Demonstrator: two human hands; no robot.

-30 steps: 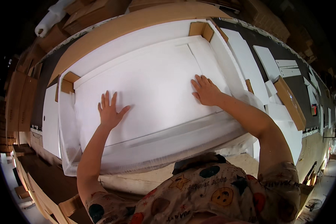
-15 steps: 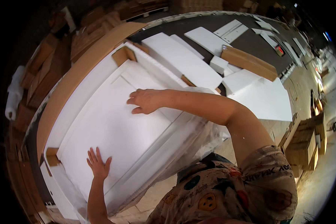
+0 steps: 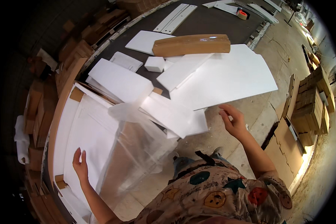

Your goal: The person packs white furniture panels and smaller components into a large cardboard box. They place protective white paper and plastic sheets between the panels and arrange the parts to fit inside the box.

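My left hand (image 3: pixel 80 164) hovers over or rests on a smooth white panel (image 3: pixel 91 130) inside a long brown carton (image 3: pixel 69 84); I cannot tell if it touches. Its fingers are stretched and the hand holds nothing. Clear plastic sheeting (image 3: pixel 138 145) hangs over the carton's near side and covers part of the panel. To the right, my right hand (image 3: pixel 233 120) is in the air by the near edge of a large white panel (image 3: pixel 231 78). Its fingers are slightly curled and apart, with nothing visible in them.
Several white boards (image 3: pixel 119 80) lie overlapping on the dark table (image 3: pixel 209 22), with a white block (image 3: pixel 154 64) and a long brown cardboard package (image 3: pixel 192 45). A tape roll (image 3: pixel 243 15) sits farther back. Stacked cartons (image 3: pixel 306 112) stand at the right.
My right hand has left the panel in the carton and swung right. The clear sheeting now spreads over the carton's near right part. The view has turned right.
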